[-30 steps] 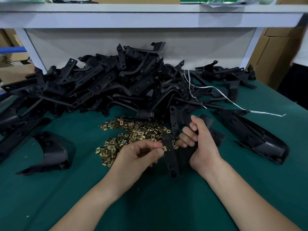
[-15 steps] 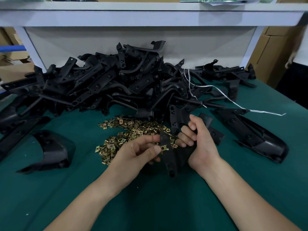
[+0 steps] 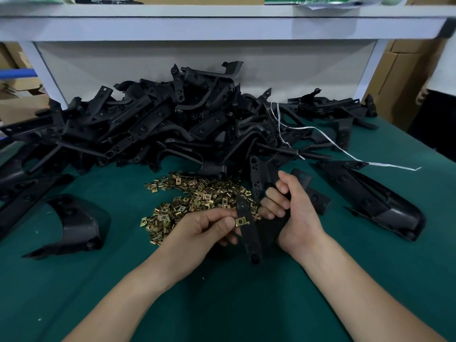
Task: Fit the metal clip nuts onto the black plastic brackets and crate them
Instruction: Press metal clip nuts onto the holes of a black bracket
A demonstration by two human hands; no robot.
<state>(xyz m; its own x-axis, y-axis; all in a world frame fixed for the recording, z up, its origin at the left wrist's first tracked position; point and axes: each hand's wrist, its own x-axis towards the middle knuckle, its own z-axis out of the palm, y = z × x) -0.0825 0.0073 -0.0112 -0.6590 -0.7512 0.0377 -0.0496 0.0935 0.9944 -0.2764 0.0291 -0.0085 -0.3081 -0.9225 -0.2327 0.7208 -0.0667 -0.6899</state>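
Observation:
My right hand point(image 3: 294, 213) grips a black plastic bracket point(image 3: 249, 238) upright over the green table, its long flat arm pointing down towards me. My left hand point(image 3: 204, 230) pinches a brass-coloured clip nut point(image 3: 241, 221) between thumb and fingers and holds it against the left edge of that arm. Behind the hands lies a loose heap of clip nuts point(image 3: 195, 201). A big pile of black brackets point(image 3: 160, 122) fills the back of the table. No crate is in view.
A curved black cover point(image 3: 74, 225) lies at the left and a long black housing point(image 3: 375, 201) at the right. A white string point(image 3: 345, 154) trails across the right of the pile. A white shelf frame point(image 3: 222, 28) stands behind; cardboard boxes point(image 3: 404, 77) at far right.
My left hand has pushed the clip nut further onto the edge of the bracket arm. The right hand has kept its grip with little movement.

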